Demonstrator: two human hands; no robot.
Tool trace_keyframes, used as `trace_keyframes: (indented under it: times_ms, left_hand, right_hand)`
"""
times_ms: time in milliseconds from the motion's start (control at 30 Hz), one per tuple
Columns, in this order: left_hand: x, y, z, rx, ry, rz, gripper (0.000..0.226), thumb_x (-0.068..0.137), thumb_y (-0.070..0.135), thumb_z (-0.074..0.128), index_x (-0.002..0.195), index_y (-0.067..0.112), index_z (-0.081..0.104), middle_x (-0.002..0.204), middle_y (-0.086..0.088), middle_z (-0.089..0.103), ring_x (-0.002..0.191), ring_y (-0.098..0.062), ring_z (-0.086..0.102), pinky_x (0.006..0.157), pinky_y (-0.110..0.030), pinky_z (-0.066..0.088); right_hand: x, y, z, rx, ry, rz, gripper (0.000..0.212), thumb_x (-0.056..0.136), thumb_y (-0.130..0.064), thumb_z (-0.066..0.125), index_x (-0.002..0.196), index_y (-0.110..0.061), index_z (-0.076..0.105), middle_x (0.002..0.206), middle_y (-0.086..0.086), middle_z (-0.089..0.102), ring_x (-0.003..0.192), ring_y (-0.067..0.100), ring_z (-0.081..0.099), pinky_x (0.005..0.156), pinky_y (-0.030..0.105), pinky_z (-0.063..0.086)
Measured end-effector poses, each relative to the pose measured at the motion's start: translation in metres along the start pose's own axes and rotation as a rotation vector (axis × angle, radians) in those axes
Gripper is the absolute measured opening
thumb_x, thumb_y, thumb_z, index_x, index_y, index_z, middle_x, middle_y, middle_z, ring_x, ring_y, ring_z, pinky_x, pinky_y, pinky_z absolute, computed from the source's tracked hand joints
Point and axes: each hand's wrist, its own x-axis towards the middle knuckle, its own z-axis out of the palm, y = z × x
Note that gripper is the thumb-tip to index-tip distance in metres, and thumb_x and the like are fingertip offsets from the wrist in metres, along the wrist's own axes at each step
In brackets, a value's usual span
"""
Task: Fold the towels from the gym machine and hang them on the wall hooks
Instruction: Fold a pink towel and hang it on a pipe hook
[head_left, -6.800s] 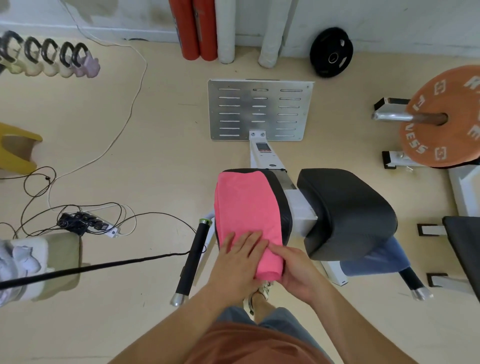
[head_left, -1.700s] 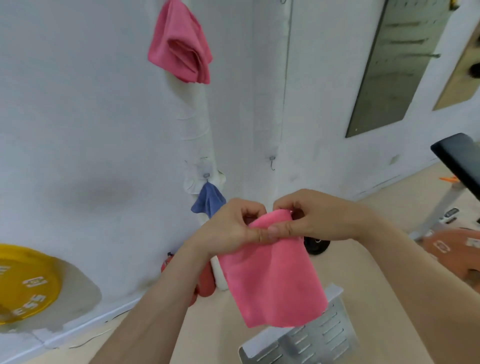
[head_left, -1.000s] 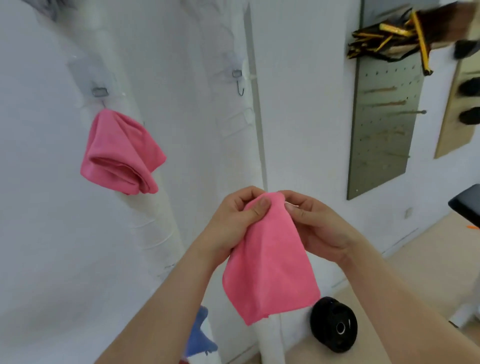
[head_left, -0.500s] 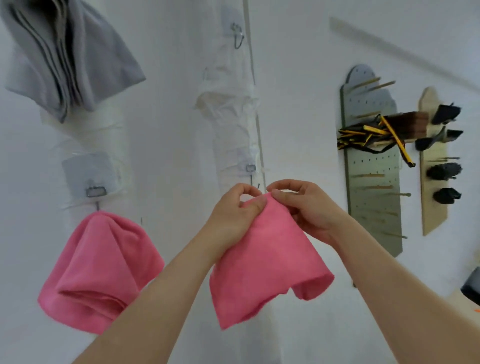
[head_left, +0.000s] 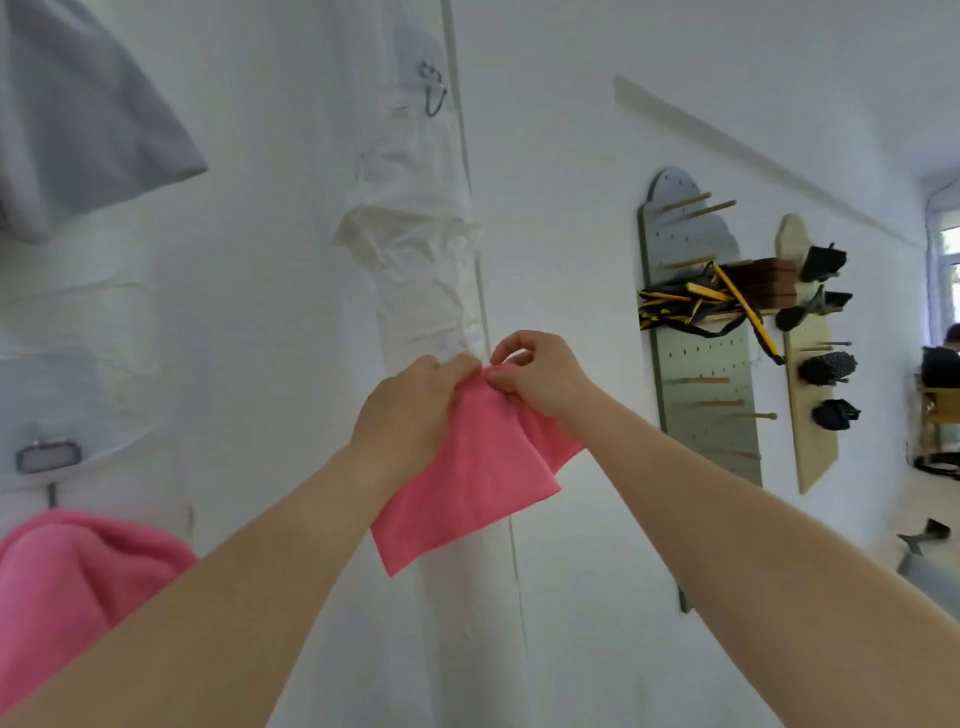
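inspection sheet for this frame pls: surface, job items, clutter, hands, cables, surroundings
Surface: white wall with a white-wrapped pipe; no table in view.
Job's things: pink towel held up in front of the pipe; second pink towel hangs lower left; grey towel hangs upper left; bare hook high on the pipe.
Clutter: nothing seen.
Hands: left hand and right hand both pinch the held towel's top edge.
Cables: thin line runs down beside the pipe; cannot tell if it is a cable.
Surroundings: grey pegboard carrying black-and-yellow straps; beige pegboard with black items.
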Motion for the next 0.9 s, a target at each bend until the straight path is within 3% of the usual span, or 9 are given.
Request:
trace_keyframes:
  times_ms: [100, 267, 334, 434, 500, 634, 701, 801, 901]
  left_hand:
    - [-0.005, -0.01, 0.013, 0.005, -0.007, -0.018, 0.038, 0.098, 0.031, 0.038, 0.133, 0.044, 0.045, 0.107, 0.0, 0.051, 0.088, -0.027, 0.06, 0.077, -0.036, 0.049]
    - [-0.017, -0.017, 0.026, -0.157, 0.061, -0.081, 0.033, 0.095, 0.04, 0.042, 0.125, 0.051, 0.048, 0.126, 0.011, 0.052, 0.111, -0.016, 0.055, 0.092, -0.038, 0.047]
    - [-0.022, -0.014, 0.032, -0.135, 0.033, -0.099, 0.031, 0.097, 0.04, 0.038, 0.122, 0.052, 0.051, 0.112, 0.008, 0.054, 0.097, -0.019, 0.059, 0.083, -0.037, 0.049]
    - [-0.025, -0.008, 0.034, -0.071, -0.007, -0.114, 0.034, 0.098, 0.039, 0.034, 0.125, 0.05, 0.051, 0.094, 0.004, 0.051, 0.081, -0.023, 0.058, 0.07, -0.034, 0.046]
    - [-0.026, -0.004, 0.032, -0.053, -0.01, -0.116, 0.032, 0.098, 0.042, 0.033, 0.123, 0.049, 0.052, 0.092, 0.004, 0.057, 0.082, -0.023, 0.059, 0.068, -0.033, 0.044]
    - [-0.03, -0.001, 0.032, -0.224, -0.025, -0.199, 0.029, 0.096, 0.044, 0.036, 0.116, 0.049, 0.055, 0.103, 0.012, 0.069, 0.096, -0.018, 0.063, 0.079, -0.039, 0.051]
    - [-0.031, 0.0, 0.034, -0.453, -0.051, -0.242, 0.027, 0.093, 0.043, 0.042, 0.113, 0.049, 0.059, 0.104, 0.019, 0.069, 0.1, -0.01, 0.063, 0.086, -0.036, 0.051]
    - [-0.028, 0.004, 0.028, -0.838, -0.121, -0.346, 0.023, 0.092, 0.023, 0.052, 0.097, 0.038, 0.07, 0.098, 0.017, 0.07, 0.096, -0.005, 0.065, 0.086, -0.02, 0.052]
    - [-0.028, 0.005, 0.02, -0.922, -0.187, -0.387, 0.023, 0.092, 0.02, 0.054, 0.102, 0.035, 0.069, 0.101, 0.013, 0.071, 0.097, -0.006, 0.065, 0.087, -0.021, 0.052]
  right_hand:
    - [-0.002, 0.022, 0.011, 0.107, 0.015, 0.123, 0.012, 0.076, -0.001, 0.07, 0.075, -0.012, 0.066, 0.061, 0.007, 0.059, 0.049, 0.015, 0.052, 0.053, 0.025, 0.045]
    - [-0.008, 0.033, 0.01, 0.459, -0.192, 0.494, 0.014, 0.081, 0.007, 0.063, 0.076, -0.006, 0.065, 0.058, 0.005, 0.058, 0.053, 0.012, 0.053, 0.049, 0.021, 0.048]
    - [-0.01, 0.033, 0.012, 0.372, -0.074, 0.396, 0.01, 0.078, 0.003, 0.069, 0.074, -0.006, 0.065, 0.055, 0.005, 0.06, 0.049, 0.012, 0.054, 0.051, 0.021, 0.048]
    - [-0.019, 0.029, 0.019, 0.033, 0.081, 0.073, 0.013, 0.08, -0.024, 0.073, 0.078, -0.012, 0.074, 0.075, 0.002, 0.072, 0.072, 0.015, 0.067, 0.073, 0.029, 0.054]
    - [-0.028, 0.025, 0.023, -0.054, 0.016, -0.037, 0.023, 0.083, -0.039, 0.067, 0.084, -0.018, 0.076, 0.084, -0.005, 0.074, 0.085, 0.011, 0.068, 0.08, 0.027, 0.053]
    - [-0.041, 0.025, 0.018, -0.373, -0.057, -0.229, 0.03, 0.09, -0.044, 0.058, 0.104, -0.021, 0.07, 0.102, -0.007, 0.071, 0.095, 0.009, 0.063, 0.086, 0.024, 0.047]
    - [-0.044, 0.026, 0.016, -0.421, -0.087, -0.22, 0.032, 0.093, -0.045, 0.052, 0.102, -0.02, 0.07, 0.098, -0.006, 0.071, 0.09, 0.009, 0.062, 0.077, 0.023, 0.046]
    - [-0.048, 0.024, 0.012, -0.419, -0.159, -0.078, 0.042, 0.093, -0.048, 0.05, 0.075, -0.013, 0.066, 0.068, -0.002, 0.06, 0.063, 0.012, 0.052, 0.057, 0.025, 0.038]
    - [-0.051, 0.017, 0.009, -0.208, -0.216, 0.118, 0.043, 0.088, -0.047, 0.058, 0.083, -0.006, 0.071, 0.073, 0.005, 0.065, 0.064, 0.017, 0.057, 0.063, 0.031, 0.046]
